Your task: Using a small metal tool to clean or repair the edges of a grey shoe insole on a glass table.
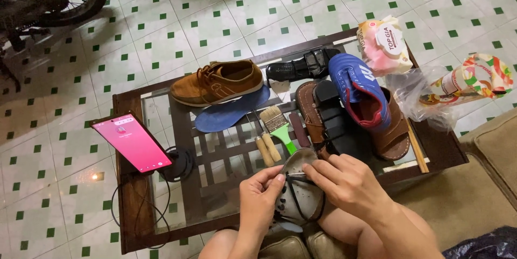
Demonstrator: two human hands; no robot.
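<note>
Left hand (258, 197) fingers pinched on a thin black strap (295, 194) at the near edge of a worn grey sole (301, 197); right hand (344, 183) fingers pressed together on the same strap at about 2 o'clock from the left fingertips, thumb and index closed on it. Sole sits tilted over the person's lap at the bench's (134, 221) near edge, strap looping down its face. At 12 o'clock from the hands: paintbrush with green handle (280, 127), two wooden tool handles (267, 150) just beside it. At 11 o'clock: blue insole (231, 113), tan suede lace-up shoe (218, 82) touching its far side. At 1 o'clock: brown sandals (396, 135) with a black block-heel sandal (334, 121) between them, blue football boot (358, 89) lying on top. Black shiny shoe (301, 66) at the far edge. At 9 o'clock: phone with pink screen (132, 141), propped, cable trailing down. Far right: pink tissue pack (383, 43), clear plastic bag (425, 94), colourful packet (479, 78). Green-and-white tiled floor (215, 16) around the bench.
</note>
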